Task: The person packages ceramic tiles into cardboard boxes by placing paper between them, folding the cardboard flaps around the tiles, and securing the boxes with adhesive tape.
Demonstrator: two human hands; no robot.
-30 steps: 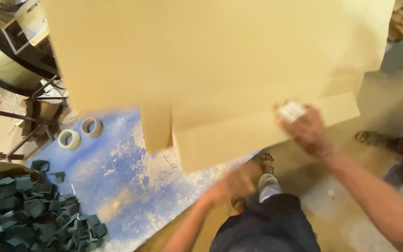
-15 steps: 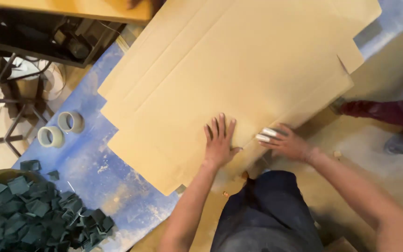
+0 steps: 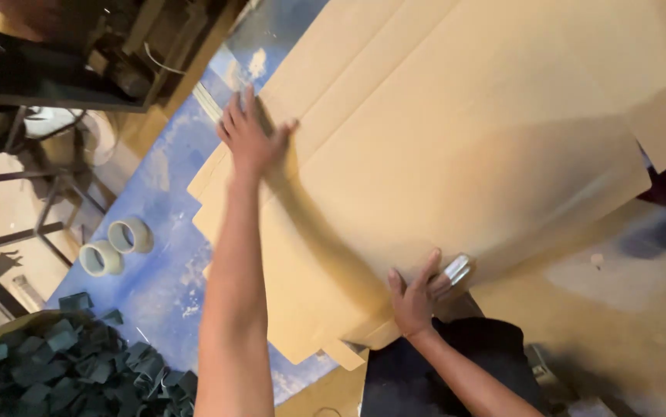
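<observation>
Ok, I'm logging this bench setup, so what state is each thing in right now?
Cardboard sheets: flat, unfolded, stacked on the bench.
Left hand: open, palm pressed on the stack's far edge.
Right hand: on the near edge, fingers taped.
Tape rolls: two, lying flat side by side on the blue bench.
Dark pieces: heaped loosely.

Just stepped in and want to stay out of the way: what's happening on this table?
A person is handling a stack of flat cardboard sheets on a blue-stained table. The left hand lies spread on the stack's far left edge. The right hand presses on the near edge, with a small silvery object by its fingers. Two tape rolls sit on the table to the left, beside a pile of dark green pieces.
</observation>
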